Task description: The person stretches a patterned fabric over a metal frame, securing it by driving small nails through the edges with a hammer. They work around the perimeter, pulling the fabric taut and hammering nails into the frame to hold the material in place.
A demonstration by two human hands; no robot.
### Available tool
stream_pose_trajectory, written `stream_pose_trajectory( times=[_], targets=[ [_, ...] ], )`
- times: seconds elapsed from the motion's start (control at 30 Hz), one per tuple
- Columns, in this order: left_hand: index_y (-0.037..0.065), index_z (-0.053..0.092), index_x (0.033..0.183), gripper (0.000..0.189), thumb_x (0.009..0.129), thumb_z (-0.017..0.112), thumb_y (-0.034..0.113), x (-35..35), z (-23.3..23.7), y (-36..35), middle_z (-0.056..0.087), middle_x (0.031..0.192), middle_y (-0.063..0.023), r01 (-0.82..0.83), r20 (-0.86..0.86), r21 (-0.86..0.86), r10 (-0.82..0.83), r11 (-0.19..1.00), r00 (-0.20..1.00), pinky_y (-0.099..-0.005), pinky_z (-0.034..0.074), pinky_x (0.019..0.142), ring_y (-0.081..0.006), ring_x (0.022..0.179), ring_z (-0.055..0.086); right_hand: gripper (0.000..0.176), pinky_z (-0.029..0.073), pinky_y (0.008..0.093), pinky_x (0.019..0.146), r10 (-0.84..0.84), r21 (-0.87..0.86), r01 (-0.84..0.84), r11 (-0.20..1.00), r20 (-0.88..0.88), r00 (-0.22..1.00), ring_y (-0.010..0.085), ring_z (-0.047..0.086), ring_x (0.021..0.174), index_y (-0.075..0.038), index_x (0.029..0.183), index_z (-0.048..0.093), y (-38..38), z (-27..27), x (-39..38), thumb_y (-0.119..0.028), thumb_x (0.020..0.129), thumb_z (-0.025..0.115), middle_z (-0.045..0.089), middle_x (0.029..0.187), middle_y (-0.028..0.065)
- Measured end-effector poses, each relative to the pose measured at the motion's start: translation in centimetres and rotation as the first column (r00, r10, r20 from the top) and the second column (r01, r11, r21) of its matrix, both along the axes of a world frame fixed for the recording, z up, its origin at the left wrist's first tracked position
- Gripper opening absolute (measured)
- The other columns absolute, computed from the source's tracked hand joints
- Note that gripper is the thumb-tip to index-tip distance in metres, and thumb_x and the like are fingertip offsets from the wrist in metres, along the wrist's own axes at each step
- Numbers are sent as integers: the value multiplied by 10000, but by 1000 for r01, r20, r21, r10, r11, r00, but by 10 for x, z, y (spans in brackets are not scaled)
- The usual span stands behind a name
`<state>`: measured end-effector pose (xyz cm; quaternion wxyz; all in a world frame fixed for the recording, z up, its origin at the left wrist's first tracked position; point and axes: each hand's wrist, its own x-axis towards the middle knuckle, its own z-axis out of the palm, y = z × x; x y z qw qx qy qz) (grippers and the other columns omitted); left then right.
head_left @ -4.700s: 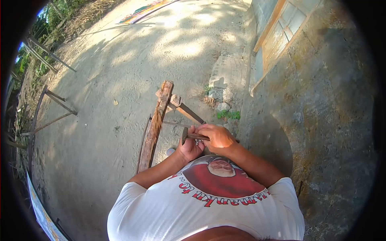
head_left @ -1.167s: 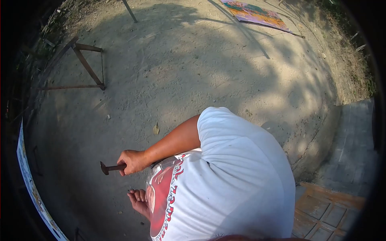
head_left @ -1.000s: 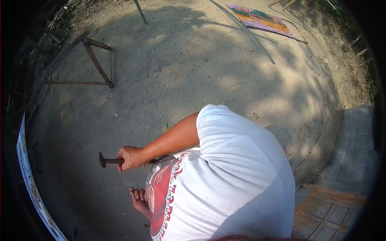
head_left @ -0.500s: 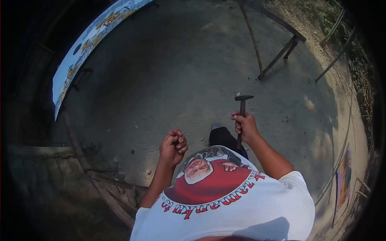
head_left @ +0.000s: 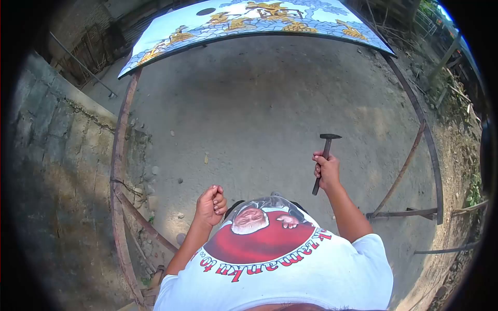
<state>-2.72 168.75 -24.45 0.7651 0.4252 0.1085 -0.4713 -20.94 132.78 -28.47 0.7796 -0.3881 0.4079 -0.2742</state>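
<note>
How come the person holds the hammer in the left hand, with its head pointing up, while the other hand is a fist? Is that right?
Not quite. The hammer is in the right hand, not the left. The head view shows it, with its head pointing up, while the left hand is the one curled in a fist.

One hammer (head_left: 326, 146); two hands, namely left hand (head_left: 211, 205) and right hand (head_left: 327, 171); one painted banner (head_left: 249, 18); one white shirt (head_left: 290, 280); one low wall (head_left: 57, 150).
</note>
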Motion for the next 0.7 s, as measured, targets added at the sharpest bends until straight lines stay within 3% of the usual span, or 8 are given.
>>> stream_pose_trajectory(
  times=[0.07,0.2,0.3,0.47,0.53,0.7],
  targets=[
    [119,549,799,402,1045,487,431,17,0,-8,303,536,59,-113,-41,10,114,993,993,-230,251,370,-66,416,294,121,325,226,368,274,-137,-267,954,27,961,53,446,455,10,994,618,-19,19,81,-16,877,634,594,780,40],
    [117,551,796,415,1042,491,445,57,-10,-24,295,526,59,-140,-37,-49,139,989,990,-231,250,370,-65,414,289,78,319,222,377,431,-217,-412,885,52,901,35,433,441,5,944,644,-9,41,175,-26,873,655,525,639,-32],
    [115,555,795,431,1041,485,463,112,-12,-39,294,521,57,-140,-74,-41,137,989,988,-230,249,371,-67,411,284,85,333,212,373,563,-289,-531,797,34,826,35,454,449,12,972,641,3,47,231,-10,891,651,593,701,-3],
    [106,567,834,408,1044,481,446,243,-16,-66,305,520,59,-175,-22,-101,174,979,985,-231,248,370,-68,408,280,66,323,214,394,668,-398,-640,657,-85,739,24,438,464,-7,955,664,4,53,331,-27,893,665,526,622,-52],
    [96,573,865,388,1045,479,427,299,-17,-75,305,521,64,-177,-3,-146,178,973,984,-231,243,366,-63,405,277,42,318,218,411,616,-590,-604,535,-217,758,17,428,472,-25,927,681,-4,48,382,-30,887,672,519,617,-65],
    [88,579,898,383,1046,475,425,419,12,-81,295,523,64,-145,15,-145,148,979,989,-230,238,366,-56,405,264,39,313,220,418,587,-526,-592,611,-201,784,14,431,479,-31,920,685,-4,65,500,-28,883,674,524,617,-71]
  ],
)
